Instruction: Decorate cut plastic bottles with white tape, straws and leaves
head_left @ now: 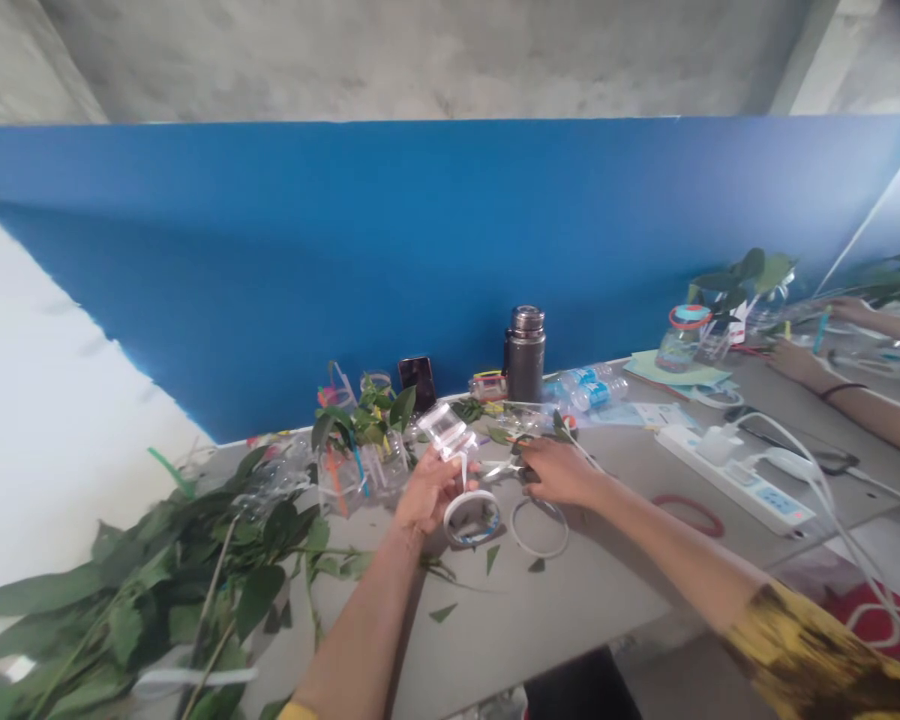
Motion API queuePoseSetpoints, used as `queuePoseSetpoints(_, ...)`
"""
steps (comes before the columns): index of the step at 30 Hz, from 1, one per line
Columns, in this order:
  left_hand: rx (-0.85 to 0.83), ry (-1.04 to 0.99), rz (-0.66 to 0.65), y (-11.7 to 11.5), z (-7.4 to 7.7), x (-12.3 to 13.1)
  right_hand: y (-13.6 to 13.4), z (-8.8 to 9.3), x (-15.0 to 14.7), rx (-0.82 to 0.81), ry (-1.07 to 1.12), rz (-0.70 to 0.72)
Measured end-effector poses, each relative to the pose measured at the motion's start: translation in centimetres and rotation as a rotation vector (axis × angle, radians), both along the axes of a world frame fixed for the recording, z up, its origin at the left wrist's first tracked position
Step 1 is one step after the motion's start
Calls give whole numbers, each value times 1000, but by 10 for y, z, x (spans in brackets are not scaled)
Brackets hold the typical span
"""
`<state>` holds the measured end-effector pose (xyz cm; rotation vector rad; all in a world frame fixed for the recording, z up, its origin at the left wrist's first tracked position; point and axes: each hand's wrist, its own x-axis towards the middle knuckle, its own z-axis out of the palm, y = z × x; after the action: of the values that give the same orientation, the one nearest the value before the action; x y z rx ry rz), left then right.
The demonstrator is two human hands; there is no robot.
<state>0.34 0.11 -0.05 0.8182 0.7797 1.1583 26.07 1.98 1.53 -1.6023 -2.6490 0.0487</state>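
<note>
My left hand is closed on a clear cut plastic bottle piece, held up above the grey table. A white tape ring lies just below that hand. My right hand rests on the table with its fingers curled over scissors that point left toward the bottle piece. A second thin white ring lies under my right wrist. Small leaf scraps are scattered in front.
Leafy branches cover the table's left. Clear cups with leaves and coloured sticks, a phone, a steel flask and water bottles stand along the blue partition. A power strip with cables lies right. Another person's arms work at far right.
</note>
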Motion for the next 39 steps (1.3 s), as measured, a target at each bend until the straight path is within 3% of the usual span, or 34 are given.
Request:
queuePoseSetpoints(5, -13, -72, 13, 1, -4, -2, 2, -4, 17, -2, 89, -126)
queuePoseSetpoints(9, -17, -109, 4, 3, -5, -3, 0, -11, 21, 41, 143, -50)
queuePoseSetpoints(12, 12, -150, 14, 4, -4, -1, 1, -14, 23, 132, 363, 7)
queuePoseSetpoints(19, -1, -170, 41, 1, -3, 5, 12, -23, 25, -317, 1060, -173)
queuePoseSetpoints(29, -20, -175, -5, -1, -5, 9, -7, -32, -30, -890, 1574, -106)
queuePoseSetpoints(32, -22, -183, 21, -2, -4, 8, -3, -33, -33, -947, 1643, -214)
queuePoseSetpoints(35, 4, -162, 40, -2, -4, 9, 0, -33, -27, -879, 1630, -287)
queuePoseSetpoints(39, 43, -135, 90, 0, -6, 10, -6, -29, -15, -840, 1553, -150)
